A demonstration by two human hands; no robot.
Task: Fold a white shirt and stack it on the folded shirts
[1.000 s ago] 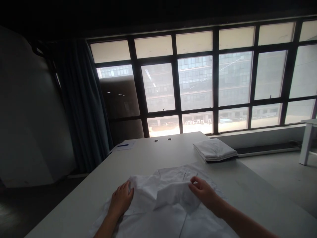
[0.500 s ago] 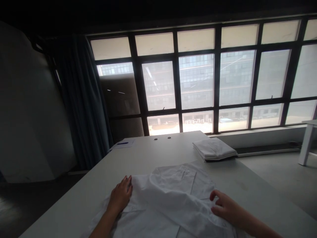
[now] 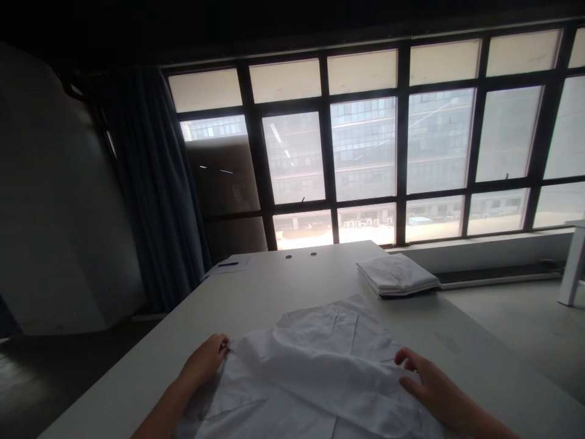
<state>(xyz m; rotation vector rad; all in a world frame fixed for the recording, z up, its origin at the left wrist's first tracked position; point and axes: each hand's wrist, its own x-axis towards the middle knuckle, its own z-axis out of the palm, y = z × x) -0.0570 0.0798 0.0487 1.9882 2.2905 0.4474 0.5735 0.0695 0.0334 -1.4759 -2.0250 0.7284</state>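
A white garment (image 3: 315,366) lies rumpled across the near part of the white table, with folds and a seam or placket near its upper right. At its left edge my left hand (image 3: 208,360) pinches the cloth between closed fingers, pulling that edge taut. My right hand (image 3: 418,375) is at the right edge of the garment, thumb and fingers apart in a curve, close to the cloth. Whether its fingertips touch the fabric is hard to tell.
Folded white cloths (image 3: 397,273) are stacked at the table's right edge. Paper with a blue pen (image 3: 228,264) lies at the far left corner. The white table (image 3: 274,286) reaches toward large windows; a dark curtain (image 3: 155,195) hangs at left.
My left hand has moved left and down, from lying spread on the garment to gripping its edge, which is drawn outward. My right hand has shifted slightly right.
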